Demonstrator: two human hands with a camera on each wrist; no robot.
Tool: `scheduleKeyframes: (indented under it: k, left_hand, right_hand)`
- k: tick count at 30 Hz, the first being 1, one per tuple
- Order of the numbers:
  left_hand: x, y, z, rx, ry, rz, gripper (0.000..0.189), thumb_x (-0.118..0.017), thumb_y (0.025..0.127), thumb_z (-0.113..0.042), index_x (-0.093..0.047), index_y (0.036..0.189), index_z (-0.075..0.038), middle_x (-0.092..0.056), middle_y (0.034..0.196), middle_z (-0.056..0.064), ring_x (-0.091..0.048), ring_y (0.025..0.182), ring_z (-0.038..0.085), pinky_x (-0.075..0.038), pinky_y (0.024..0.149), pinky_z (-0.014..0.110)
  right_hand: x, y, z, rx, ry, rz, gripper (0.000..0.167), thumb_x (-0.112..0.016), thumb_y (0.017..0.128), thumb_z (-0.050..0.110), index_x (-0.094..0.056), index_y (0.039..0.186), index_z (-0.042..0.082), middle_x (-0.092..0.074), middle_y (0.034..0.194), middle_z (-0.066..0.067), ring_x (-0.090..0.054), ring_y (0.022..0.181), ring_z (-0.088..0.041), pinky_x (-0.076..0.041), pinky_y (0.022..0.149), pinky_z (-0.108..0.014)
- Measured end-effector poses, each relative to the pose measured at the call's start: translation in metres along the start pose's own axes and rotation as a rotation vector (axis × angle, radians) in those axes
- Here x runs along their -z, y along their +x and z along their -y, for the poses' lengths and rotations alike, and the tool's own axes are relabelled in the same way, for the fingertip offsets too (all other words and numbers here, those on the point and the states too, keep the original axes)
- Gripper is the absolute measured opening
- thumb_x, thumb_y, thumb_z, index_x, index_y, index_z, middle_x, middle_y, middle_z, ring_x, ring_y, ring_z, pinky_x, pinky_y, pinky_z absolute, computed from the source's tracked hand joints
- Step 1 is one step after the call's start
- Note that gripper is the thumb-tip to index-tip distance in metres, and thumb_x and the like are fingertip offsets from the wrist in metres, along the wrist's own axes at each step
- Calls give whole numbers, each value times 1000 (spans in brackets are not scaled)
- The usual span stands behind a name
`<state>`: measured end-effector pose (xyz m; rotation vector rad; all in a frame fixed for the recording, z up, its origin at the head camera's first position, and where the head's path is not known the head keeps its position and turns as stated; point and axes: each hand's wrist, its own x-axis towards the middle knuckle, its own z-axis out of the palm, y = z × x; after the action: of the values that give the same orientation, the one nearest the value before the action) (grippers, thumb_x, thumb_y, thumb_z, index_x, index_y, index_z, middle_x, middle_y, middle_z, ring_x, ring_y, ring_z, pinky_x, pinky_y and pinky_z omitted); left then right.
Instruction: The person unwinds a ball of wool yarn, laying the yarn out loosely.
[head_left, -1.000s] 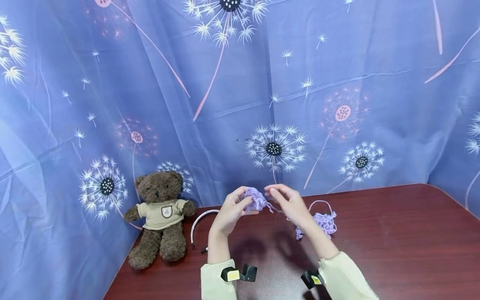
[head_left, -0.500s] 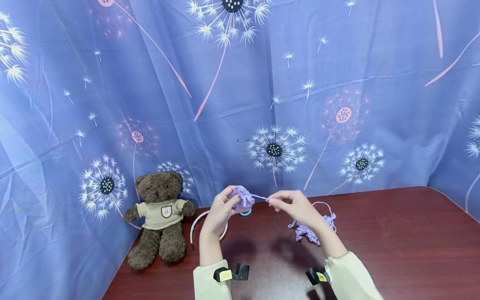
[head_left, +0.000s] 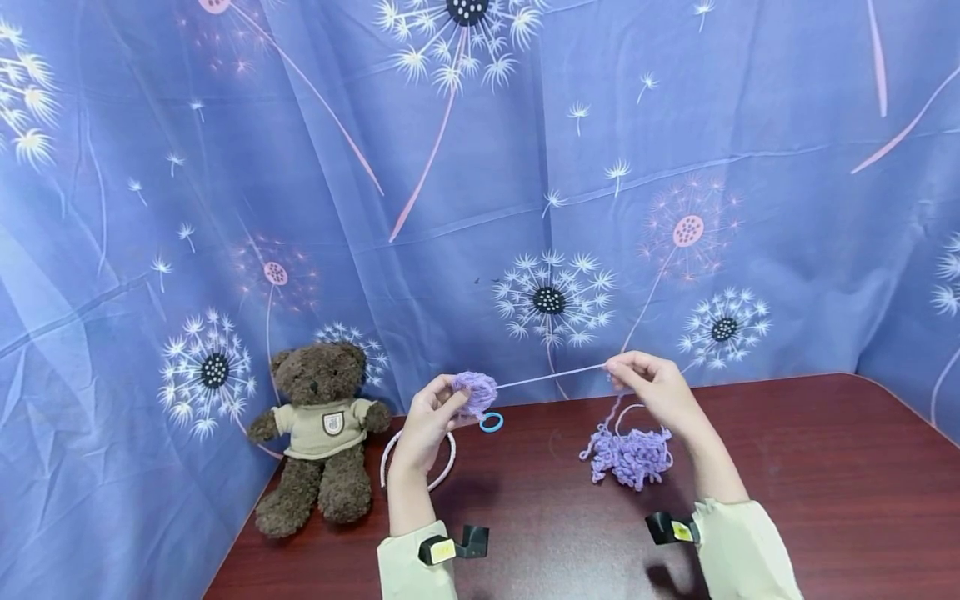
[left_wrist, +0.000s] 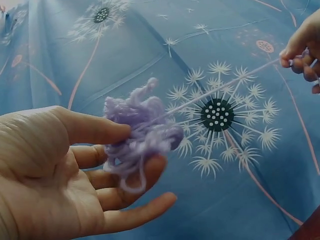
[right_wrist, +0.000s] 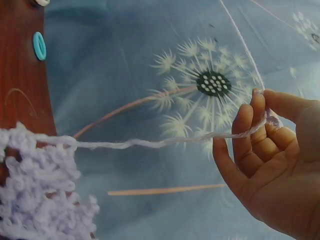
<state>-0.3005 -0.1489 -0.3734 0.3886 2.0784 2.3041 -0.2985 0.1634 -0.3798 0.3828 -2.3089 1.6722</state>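
Note:
My left hand (head_left: pixel 423 425) holds a small wound bundle of lilac yarn (head_left: pixel 475 390) between thumb and fingers, above the table's back edge. In the left wrist view the yarn bundle (left_wrist: pixel 145 130) shows loose loops at its lower side. A taut yarn strand (head_left: pixel 551 377) runs from it to my right hand (head_left: pixel 660 390), which pinches the strand between thumb and forefinger. From those fingers the yarn hangs down to a crinkled lilac yarn heap (head_left: pixel 633 457) on the table. The right wrist view shows this trailing length (right_wrist: pixel 165 142) crossing the fingers.
A light blue ring (head_left: pixel 491 422) lies on the table near my left hand. Behind that wrist is a white headband (head_left: pixel 444 475). A brown teddy bear (head_left: pixel 318 433) in a beige shirt sits at the left. Dandelion-print cloth (head_left: pixel 450 167) hangs behind the dark red table (head_left: pixel 810 483).
My right hand takes hold of the strand and draws it out to the right, lengthening the taut span. My left hand shifts slightly left with the bundle, and the blue ring comes into sight.

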Motion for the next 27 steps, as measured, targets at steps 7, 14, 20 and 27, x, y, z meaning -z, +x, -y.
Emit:
scheduleKeyframes:
  k: [7, 14, 20, 27]
  left_hand:
    - [-7, 5, 1, 2, 72, -13, 14, -55, 97, -8, -57, 83, -11, -60, 77, -7, -58, 71, 2, -52, 68, 22]
    - [-16, 2, 2, -38, 63, 153, 7, -58, 95, -10, -59, 88, -13, -70, 76, -10, -67, 70, 4, -50, 63, 20]
    - [-18, 1, 2, -21, 26, 248, 13, -59, 91, 1, -54, 90, -11, -69, 79, -5, -69, 69, 11, -59, 73, 28]
    - [-12, 1, 1, -26, 24, 193, 19, -58, 92, 1, -54, 110, 0, -67, 86, -3, -68, 75, 9, -59, 77, 28]
  right_hand:
    - [5, 1, 3, 13, 20, -28, 27, -56, 99, 17, -65, 106, -8, -62, 73, 24, -63, 74, 4, -52, 76, -14]
    - [4, 0, 0, -18, 86, -88, 20, -58, 98, 18, -68, 102, 2, -63, 72, 22, -62, 72, 2, -53, 75, -13]
    - [19, -1, -5, -52, 282, -220, 16, -60, 97, 16, -71, 87, 23, -65, 71, 18, -62, 68, 3, -53, 72, -10]
    - [45, -5, -19, -42, 446, -349, 18, -63, 94, 12, -72, 83, 22, -67, 69, 14, -62, 63, 2, -52, 67, -10]
